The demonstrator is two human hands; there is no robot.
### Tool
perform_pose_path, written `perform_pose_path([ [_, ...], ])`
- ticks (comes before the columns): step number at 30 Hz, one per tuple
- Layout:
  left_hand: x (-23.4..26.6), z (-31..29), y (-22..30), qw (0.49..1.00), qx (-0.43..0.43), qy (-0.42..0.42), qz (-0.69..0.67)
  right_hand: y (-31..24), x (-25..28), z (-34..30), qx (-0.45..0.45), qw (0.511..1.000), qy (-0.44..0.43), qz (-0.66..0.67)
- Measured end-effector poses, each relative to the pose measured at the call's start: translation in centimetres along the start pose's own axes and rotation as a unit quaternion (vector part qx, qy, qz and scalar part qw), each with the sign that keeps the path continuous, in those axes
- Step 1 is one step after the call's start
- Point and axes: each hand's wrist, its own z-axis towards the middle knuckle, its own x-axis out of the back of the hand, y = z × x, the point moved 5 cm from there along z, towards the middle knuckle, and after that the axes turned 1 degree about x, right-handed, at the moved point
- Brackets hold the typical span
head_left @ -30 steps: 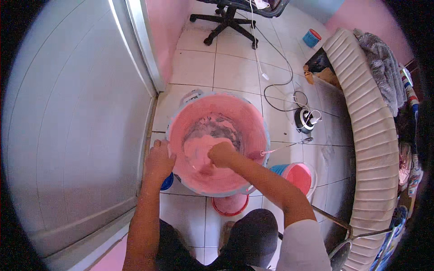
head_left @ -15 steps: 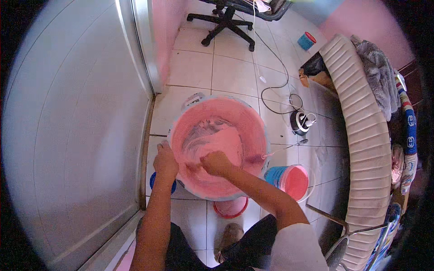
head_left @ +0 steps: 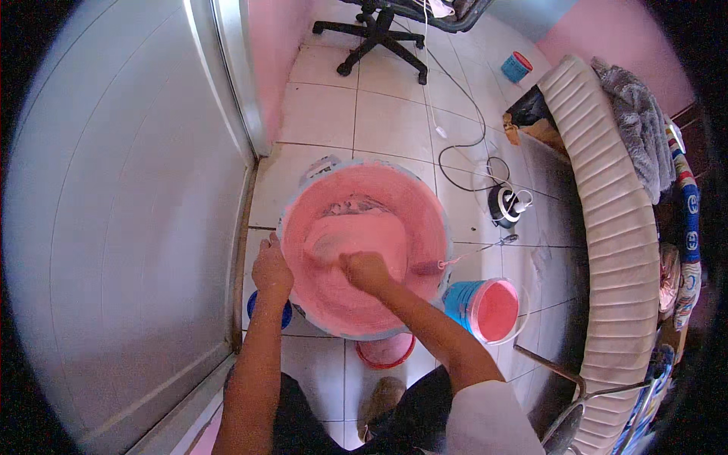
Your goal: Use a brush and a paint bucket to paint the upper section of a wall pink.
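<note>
A wide tub [head_left: 434,205] coated in pink stands on the floor before me, with thick pink paint [head_left: 364,231] across its bottom. My left hand [head_left: 271,267] grips the tub's left rim. Low inside the tub, my right hand [head_left: 365,271] is closed just over the paint; what it holds is blurred and partly hidden. A paint roller [head_left: 427,268] covered in pink rests against the tub's right inner wall, its wire handle reaching out over the rim. Greyish streaks [head_left: 353,205] show toward the far side of the paint.
A blue bucket [head_left: 462,301] of pink paint stands right of the tub, and a red-rimmed container [head_left: 387,353] sits at its near edge. A blue lid-like object [head_left: 267,309] lies near the door [head_left: 129,227]. Cables [head_left: 462,186], a chair base [head_left: 377,34] and a leaning mattress [head_left: 607,227] surround the floor.
My right hand has swept slightly within the tub, and pink paint now covers more of the greyish streaks. My left hand stays at the rim.
</note>
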Motion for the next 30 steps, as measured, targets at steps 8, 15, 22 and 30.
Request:
perform_pose_path([
  [8, -0.5, 0.3, -0.6, 0.999, -0.021, 0.020, 0.025, 4.2, 4.8, -0.8, 0.018, 0.985, -0.124, -0.118],
  [15, -0.5, 0.3, 0.0, 0.998, -0.007, 0.024, 0.050, 4.6, 1.7, 0.2, -0.004, 0.999, -0.043, 0.014],
  [22, -0.5, 0.6, -0.8, 0.998, -0.026, 0.001, 0.062, 8.5, 1.1, 1.1, -0.059, 0.997, -0.051, 0.011],
  [30, -0.6, 0.7, -0.4, 0.998, -0.016, -0.005, 0.058, 10.9, -2.6, 1.5, -0.041, 0.981, -0.158, 0.109],
])
